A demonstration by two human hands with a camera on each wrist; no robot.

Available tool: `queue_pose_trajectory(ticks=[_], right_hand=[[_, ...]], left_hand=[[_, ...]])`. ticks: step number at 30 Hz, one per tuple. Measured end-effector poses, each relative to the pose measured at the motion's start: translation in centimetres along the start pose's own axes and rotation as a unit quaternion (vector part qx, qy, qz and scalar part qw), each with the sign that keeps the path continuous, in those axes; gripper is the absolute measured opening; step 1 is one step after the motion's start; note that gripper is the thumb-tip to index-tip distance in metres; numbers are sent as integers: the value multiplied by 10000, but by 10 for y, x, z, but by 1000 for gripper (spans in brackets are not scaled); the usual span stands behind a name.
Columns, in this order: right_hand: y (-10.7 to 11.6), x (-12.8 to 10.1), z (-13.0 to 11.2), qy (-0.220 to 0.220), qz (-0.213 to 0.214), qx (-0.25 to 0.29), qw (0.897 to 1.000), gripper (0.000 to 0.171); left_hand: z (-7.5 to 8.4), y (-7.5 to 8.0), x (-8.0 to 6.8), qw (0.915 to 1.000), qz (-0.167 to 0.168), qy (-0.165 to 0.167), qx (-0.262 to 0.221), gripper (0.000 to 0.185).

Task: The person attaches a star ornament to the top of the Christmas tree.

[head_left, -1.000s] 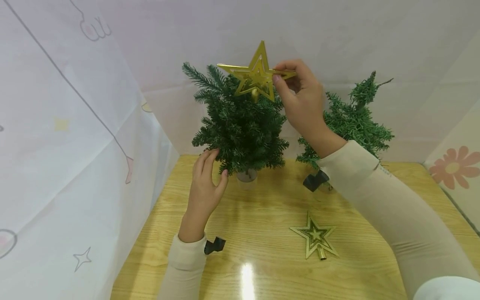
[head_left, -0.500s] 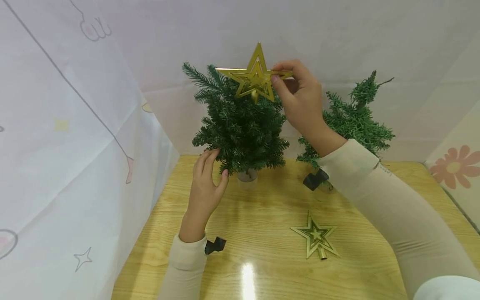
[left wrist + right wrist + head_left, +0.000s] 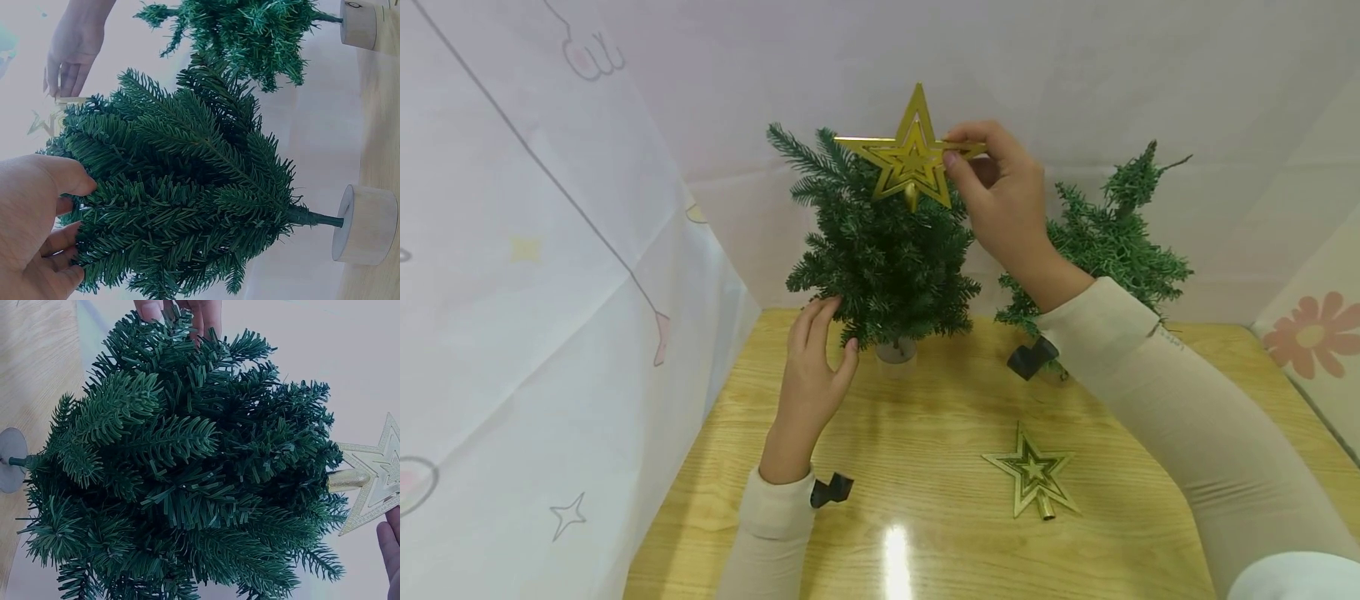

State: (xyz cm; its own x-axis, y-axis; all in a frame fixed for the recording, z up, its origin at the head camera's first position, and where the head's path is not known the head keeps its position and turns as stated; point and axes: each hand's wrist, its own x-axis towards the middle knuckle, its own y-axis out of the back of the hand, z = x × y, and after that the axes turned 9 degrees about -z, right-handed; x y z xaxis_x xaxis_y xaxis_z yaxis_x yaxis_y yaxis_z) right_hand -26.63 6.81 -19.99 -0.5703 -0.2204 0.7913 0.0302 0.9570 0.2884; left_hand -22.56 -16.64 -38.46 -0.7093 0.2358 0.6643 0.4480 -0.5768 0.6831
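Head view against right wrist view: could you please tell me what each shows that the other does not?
Only the head view shows the second gold star lying on the table and the other small tree. Only the right wrist view shows the held star's gold stem at the treetop. Both show the tree, the gold star pinched by the right hand, and the left hand at the lower branches.

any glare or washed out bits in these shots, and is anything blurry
Head view: a bright glare streak on the glossy table, otherwise sharp. Left wrist view: pale, hazy backdrop; the left hand close to the lens looks soft. Right wrist view: the gold star fades into the bright background; tree needles crisp.
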Motion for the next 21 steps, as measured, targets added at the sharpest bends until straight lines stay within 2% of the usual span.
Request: queue_pose_trajectory(ticks=[21], right_hand=[[0, 0, 3, -261, -85, -205, 9994, 17]], left_hand=[[0, 1, 0, 10000, -28, 21, -38, 59]])
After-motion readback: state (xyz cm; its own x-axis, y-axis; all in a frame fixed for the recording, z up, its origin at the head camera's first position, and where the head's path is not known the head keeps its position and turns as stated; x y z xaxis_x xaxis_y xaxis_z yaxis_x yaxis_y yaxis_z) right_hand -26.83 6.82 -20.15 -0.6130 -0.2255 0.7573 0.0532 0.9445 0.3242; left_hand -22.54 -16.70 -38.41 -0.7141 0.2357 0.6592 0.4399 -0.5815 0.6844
